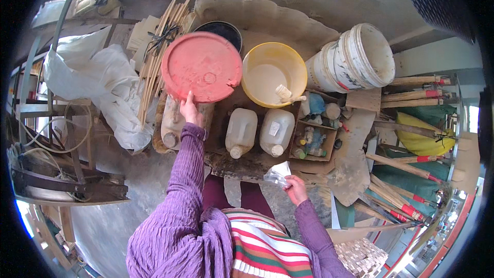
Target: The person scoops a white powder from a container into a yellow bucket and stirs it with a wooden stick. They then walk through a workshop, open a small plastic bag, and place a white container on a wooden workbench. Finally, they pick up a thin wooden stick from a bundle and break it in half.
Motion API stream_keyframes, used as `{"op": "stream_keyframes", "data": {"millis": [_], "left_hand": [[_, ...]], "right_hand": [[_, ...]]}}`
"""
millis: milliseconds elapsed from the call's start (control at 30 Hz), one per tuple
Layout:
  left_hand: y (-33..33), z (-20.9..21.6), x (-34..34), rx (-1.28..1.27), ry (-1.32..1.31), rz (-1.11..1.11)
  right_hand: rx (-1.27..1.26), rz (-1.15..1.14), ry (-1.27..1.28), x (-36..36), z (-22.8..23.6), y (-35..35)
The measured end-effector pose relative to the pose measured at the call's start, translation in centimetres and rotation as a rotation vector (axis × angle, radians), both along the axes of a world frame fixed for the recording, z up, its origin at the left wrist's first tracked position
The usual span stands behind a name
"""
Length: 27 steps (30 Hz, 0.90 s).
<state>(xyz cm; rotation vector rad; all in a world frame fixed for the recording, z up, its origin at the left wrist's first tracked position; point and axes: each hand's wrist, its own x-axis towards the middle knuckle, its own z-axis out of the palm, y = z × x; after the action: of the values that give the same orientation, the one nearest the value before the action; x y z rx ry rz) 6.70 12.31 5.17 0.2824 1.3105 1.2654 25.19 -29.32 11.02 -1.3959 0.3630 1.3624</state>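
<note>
My left hand (190, 110) grips the near edge of a round red plastic lid (201, 67), its thumb on top. Under the lid's far side a black round tub (230, 30) shows in part. My right hand (296, 190), lower and to the right, pinches a small clear plastic bag (279, 173) with something white in it; the contents are hard to make out. Between the hands stand two translucent capped jugs (242, 128). Beyond them sits a yellow-rimmed basin (263, 69) with a pale-handled tool (284, 93) over its near rim. A dusty jug (172, 119) lies beside my left wrist.
Stacked white buckets (337, 64) lean at the back right. A cardboard box (323, 158) holds small bottles. Thin wooden sticks (159, 64) and white sheeting (103, 82) lie left, near a metal frame (77, 149). Bundled sticks with red bands (401, 203) line the right.
</note>
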Motion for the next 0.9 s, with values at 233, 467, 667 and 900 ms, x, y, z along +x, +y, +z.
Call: {"op": "stream_keyframes", "data": {"millis": [233, 467, 667, 900], "left_hand": [[-0.3, 0.0, 11.9, -0.076, -0.309, -0.304], [-0.3, -4.7, 19.6, -0.302, -0.309, -0.464], [-1.3, -9.1, 18.2, -0.307, 0.101, -0.682], [-0.5, -8.8, 18.2, -0.262, 0.596, -0.944]], "right_hand": [[0.077, 0.03, 0.036, 1.6, 0.1, 1.3], [0.043, -0.05, 0.081, 1.8, -1.7, -3.3], [-0.074, -0.077, 0.069, 2.6, -2.9, -6.4], [-0.063, -0.088, 0.095, 3.9, -4.1, -7.5]]}}
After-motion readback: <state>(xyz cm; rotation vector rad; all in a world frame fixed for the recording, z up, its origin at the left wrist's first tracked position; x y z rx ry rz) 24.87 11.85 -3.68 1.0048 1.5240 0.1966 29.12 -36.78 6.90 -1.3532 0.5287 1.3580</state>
